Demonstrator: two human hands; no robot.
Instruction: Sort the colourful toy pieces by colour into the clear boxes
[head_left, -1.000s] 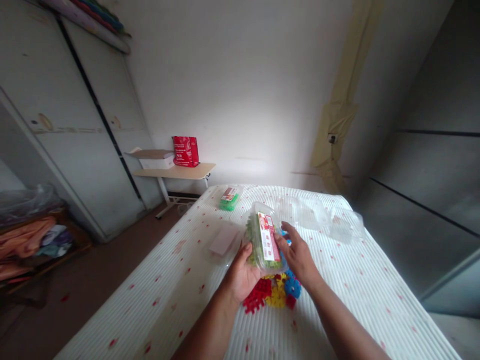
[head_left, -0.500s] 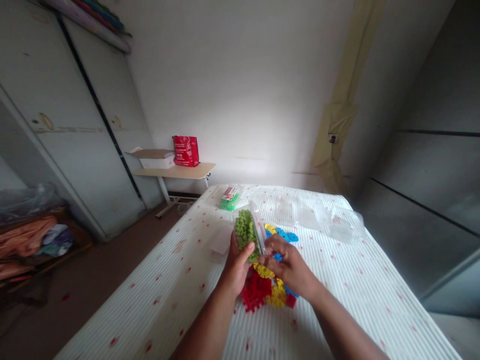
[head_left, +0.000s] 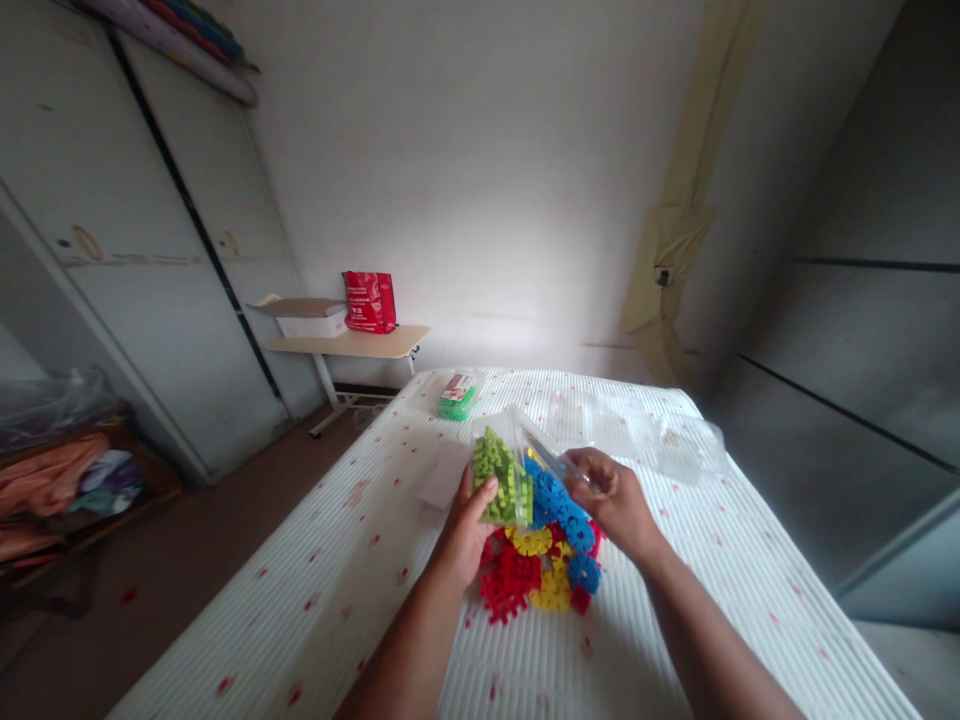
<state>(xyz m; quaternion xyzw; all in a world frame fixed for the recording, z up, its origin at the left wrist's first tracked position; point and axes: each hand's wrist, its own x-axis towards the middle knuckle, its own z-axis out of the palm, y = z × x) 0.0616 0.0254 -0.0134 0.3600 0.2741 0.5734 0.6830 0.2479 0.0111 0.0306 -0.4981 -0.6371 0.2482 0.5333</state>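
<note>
My left hand [head_left: 466, 525] is wrapped round a clear plastic box [head_left: 489, 425] filled with light green building pieces [head_left: 498, 474]. The box is tilted above the table. My right hand [head_left: 611, 495] grips the clear lid [head_left: 551, 448], which stands swung away from the box on its right side. Whether lid and box are still joined at the hinge, I cannot tell. Below both hands lies a heap of loose toy pieces: red ones [head_left: 511, 580], yellow ones [head_left: 553, 588] and blue notched discs [head_left: 574, 525].
On the striped table cover [head_left: 360, 580], a closed box with bright green pieces [head_left: 454, 398] stands at the back left. Clear plastic containers [head_left: 686, 447] lie at the back right. A side table [head_left: 360, 341] by the wall holds a red bag [head_left: 370, 302] and a white carton [head_left: 311, 322].
My right hand has moved right with the lid, opening it away from the box of light green pieces. More of the blue discs now show between my hands.
</note>
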